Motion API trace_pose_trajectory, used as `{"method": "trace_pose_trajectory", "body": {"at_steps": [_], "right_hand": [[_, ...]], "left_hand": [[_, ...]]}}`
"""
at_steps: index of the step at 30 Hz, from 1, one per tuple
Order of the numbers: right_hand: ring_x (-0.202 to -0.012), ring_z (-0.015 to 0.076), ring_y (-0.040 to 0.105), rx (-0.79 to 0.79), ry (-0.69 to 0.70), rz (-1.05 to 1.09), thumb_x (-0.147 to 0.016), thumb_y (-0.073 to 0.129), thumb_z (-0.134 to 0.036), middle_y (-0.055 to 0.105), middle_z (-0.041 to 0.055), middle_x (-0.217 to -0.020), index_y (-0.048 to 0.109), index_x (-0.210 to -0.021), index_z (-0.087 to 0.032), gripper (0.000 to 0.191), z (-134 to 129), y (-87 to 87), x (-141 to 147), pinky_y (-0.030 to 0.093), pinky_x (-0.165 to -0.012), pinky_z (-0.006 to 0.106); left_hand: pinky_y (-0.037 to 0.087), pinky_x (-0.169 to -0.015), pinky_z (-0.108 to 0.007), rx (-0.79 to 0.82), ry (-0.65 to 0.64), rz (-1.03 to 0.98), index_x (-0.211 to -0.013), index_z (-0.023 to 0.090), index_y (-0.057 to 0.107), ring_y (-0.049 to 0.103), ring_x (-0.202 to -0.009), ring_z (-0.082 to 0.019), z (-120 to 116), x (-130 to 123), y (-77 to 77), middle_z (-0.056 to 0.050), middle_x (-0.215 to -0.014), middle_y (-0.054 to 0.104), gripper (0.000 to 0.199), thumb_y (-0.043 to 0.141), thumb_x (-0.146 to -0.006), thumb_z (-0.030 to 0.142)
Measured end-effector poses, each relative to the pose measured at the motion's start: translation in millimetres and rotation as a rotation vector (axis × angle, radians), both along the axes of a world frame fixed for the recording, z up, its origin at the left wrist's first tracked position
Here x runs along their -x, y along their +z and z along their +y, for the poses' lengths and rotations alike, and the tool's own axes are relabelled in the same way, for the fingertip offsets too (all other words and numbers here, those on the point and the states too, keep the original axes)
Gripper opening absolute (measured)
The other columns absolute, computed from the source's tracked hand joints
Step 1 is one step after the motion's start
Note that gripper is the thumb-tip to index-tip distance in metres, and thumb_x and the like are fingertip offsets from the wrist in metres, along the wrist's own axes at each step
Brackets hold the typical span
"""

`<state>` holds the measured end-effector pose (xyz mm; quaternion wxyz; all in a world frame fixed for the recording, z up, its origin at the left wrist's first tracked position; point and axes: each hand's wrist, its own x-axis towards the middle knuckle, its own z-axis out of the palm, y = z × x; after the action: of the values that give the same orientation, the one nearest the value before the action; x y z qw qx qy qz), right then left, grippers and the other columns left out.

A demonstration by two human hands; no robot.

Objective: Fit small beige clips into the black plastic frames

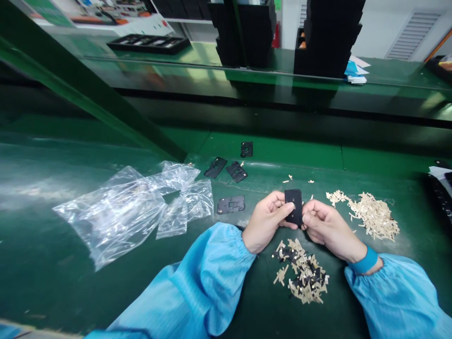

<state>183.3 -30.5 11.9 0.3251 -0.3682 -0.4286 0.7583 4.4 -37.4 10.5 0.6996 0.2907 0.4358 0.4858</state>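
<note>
A thin black plate is held upright between the thumb and fingers of my left hand. Against its right edge, my right hand has its thumb and forefinger pinched together; whatever may be between them is too small to make out. Below my hands lies a mixed pile of beige and black small pieces. A larger heap of beige pieces sits to the right. Left of my hands rests a flat black part, with several similar parts farther back.
Clear plastic bags spread over the green table on the left. A green post slants across the upper left. Stacked black trays stand on a shelf behind. A black tray is at the right edge.
</note>
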Motion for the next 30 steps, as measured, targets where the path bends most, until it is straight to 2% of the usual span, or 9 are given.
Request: {"method": "trace_pose_trajectory", "body": {"at_steps": [3,7,10,13,20,30], "right_hand": [[-0.037,0.0017,0.028,-0.007,-0.032,0.008,-0.085,0.077,-0.050,0.058,-0.0060,-0.066,0.059,-0.087,-0.020,0.036,0.8,-2.2,0.5,0.019,-0.038,0.020],[-0.039,0.0028,0.030,-0.101,-0.224,-0.090,-0.086,0.075,-0.051,0.059,-0.0040,-0.068,0.059,-0.087,-0.020,0.035,0.7,-8.1,2.2,0.021,-0.038,0.020],[-0.044,0.0055,0.035,-0.213,-0.375,-0.188,-0.086,0.074,-0.051,0.060,-0.0018,-0.071,0.061,-0.090,-0.020,0.034,-1.0,-12.8,2.2,0.024,-0.040,0.021],[-0.050,0.0094,0.040,-0.335,-0.469,-0.283,-0.088,0.072,-0.048,0.059,-0.0013,-0.072,0.063,-0.094,-0.021,0.029,-3.9,-16.3,0.8,0.031,-0.045,0.024],[-0.056,0.0123,0.042,-0.609,-0.436,-0.402,-0.094,0.068,-0.032,0.056,-0.0006,-0.078,0.065,-0.103,-0.023,0.013,-9.0,-21.2,-1.0,0.037,-0.053,0.028],[-0.062,0.0144,0.048,-0.711,-0.424,-0.485,-0.096,0.066,-0.030,0.060,0.0036,-0.087,0.067,-0.095,-0.022,0.007,-9.0,-21.9,-3.2,0.040,-0.058,0.031]], "left_hand": [[0.059,-0.058,-0.023,0.024,0.009,-0.043,-0.087,0.015,0.060,0.063,-0.061,-0.010,0.4,-1.1,1.7,0.003,-0.070,0.064,0.047,0.090,-0.066,0.046],[0.057,-0.069,-0.022,-0.012,0.098,-0.101,-0.086,0.016,0.058,0.065,-0.072,-0.010,4.2,0.5,3.2,0.001,-0.080,0.068,0.043,0.090,-0.068,0.038],[0.049,-0.061,-0.015,-0.045,0.171,-0.059,-0.084,0.016,0.058,0.059,-0.063,-0.006,6.2,2.8,2.1,0.005,-0.071,0.063,0.040,0.089,-0.068,0.034],[0.047,-0.056,-0.015,-0.009,0.161,-0.017,-0.083,0.016,0.057,0.054,-0.055,-0.004,6.5,4.5,-0.3,0.007,-0.067,0.059,0.040,0.090,-0.067,0.032],[0.053,-0.053,-0.017,0.035,0.109,0.008,-0.085,0.016,0.058,0.058,-0.053,-0.006,5.4,4.1,0.7,0.004,-0.072,0.066,0.044,0.091,-0.063,0.036],[0.055,-0.052,-0.017,0.023,0.091,0.039,-0.085,0.014,0.060,0.059,-0.056,-0.006,4.2,3.0,4.3,0.003,-0.074,0.066,0.042,0.091,-0.064,0.034]]}}
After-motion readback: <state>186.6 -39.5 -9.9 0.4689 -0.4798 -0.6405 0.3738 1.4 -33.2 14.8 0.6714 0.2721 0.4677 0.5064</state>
